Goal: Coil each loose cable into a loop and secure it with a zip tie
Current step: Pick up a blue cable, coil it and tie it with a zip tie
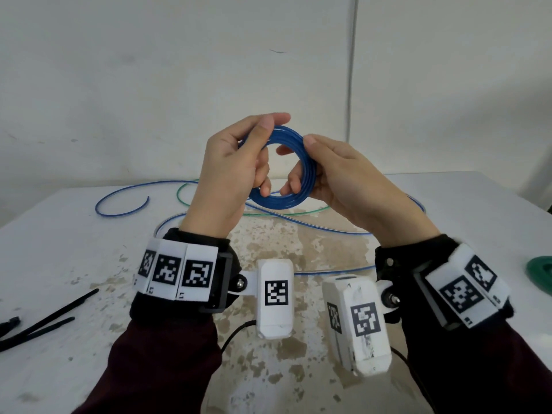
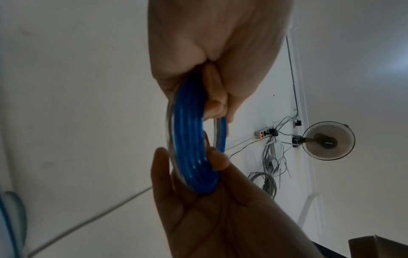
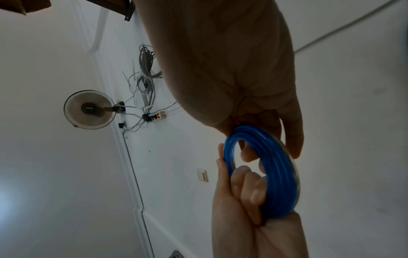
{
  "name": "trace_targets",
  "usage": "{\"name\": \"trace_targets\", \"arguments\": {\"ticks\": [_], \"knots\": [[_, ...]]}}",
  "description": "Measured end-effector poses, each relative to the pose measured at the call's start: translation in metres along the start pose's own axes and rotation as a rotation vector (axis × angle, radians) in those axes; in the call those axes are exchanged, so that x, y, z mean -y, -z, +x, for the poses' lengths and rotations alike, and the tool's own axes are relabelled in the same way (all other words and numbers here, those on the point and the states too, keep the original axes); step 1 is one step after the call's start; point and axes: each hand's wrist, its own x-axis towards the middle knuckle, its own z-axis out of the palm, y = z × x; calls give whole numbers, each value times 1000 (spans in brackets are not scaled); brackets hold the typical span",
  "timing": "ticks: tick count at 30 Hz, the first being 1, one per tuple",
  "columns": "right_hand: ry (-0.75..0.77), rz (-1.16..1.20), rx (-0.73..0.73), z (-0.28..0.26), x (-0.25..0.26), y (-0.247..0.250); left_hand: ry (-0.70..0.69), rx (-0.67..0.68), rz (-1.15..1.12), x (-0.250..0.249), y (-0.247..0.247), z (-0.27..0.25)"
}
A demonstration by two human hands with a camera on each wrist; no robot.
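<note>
A blue cable is wound into a tight coil (image 1: 294,174) that both hands hold up above the white table (image 1: 74,255). My left hand (image 1: 239,162) grips the coil's left side, fingers curled through the ring and thumb over its top. My right hand (image 1: 334,174) grips the right side, thumb on the front and fingers behind. The left wrist view shows the coil (image 2: 189,153) edge on between both hands; the right wrist view shows the coil (image 3: 273,171) with fingers hooked through it. The cable's loose tail (image 1: 125,198) trails over the table. Black zip ties (image 1: 44,327) lie at the left edge.
A loose green cable (image 1: 286,212) lies on the table behind the hands. A green coil (image 1: 542,271) sits at the right edge. The table's middle is stained brown. A white wall stands close behind the table.
</note>
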Motion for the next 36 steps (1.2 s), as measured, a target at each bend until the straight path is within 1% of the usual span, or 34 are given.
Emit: {"name": "trace_targets", "arguments": {"ticks": [4,7,9,11,12,13,15,16,18,20,21,23,24,27,30,32,35,36], "knots": [[26,-23,-53,-5,6,-12,-44,-79,27,-7,-2,-4],[-1,-8,-15,-16,7,-25,-85,-83,94,-14,8,-19],[-25,-19,22,-26,3,-37,-65,-50,137,-16,20,-37],[-20,-49,33,-32,-3,-51,6,8,158,-19,37,-55],[-13,-60,30,-34,-7,-60,64,48,166,-21,47,-63],[-10,-57,29,-35,-12,-70,139,80,178,-26,58,-71],[-30,0,37,-37,-21,-91,298,93,216,-38,82,-84],[-53,56,40,-38,-26,-101,340,83,303,-45,96,-89],[-107,172,44,-40,-36,-120,343,59,584,-54,127,-94],[-148,246,64,-40,-45,-137,373,74,844,-56,160,-96],[-168,280,76,-40,-48,-146,418,103,1007,-54,178,-98],[-209,361,82,-40,-51,-163,566,189,1341,-47,209,-100],[-224,396,83,-39,-52,-171,643,229,1460,-43,221,-102],[-260,466,99,-37,-52,-189,788,306,1607,-27,242,-109],[-309,484,119,-35,-57,-198,859,344,1675,-10,249,-113],[-335,475,140,-36,-61,-202,842,344,1736,-2,252,-112],[-363,470,162,-38,-66,-203,794,302,1808,-2,265,-111],[-371,474,166,-38,-67,-203,800,294,1842,-2,271,-111]]}}
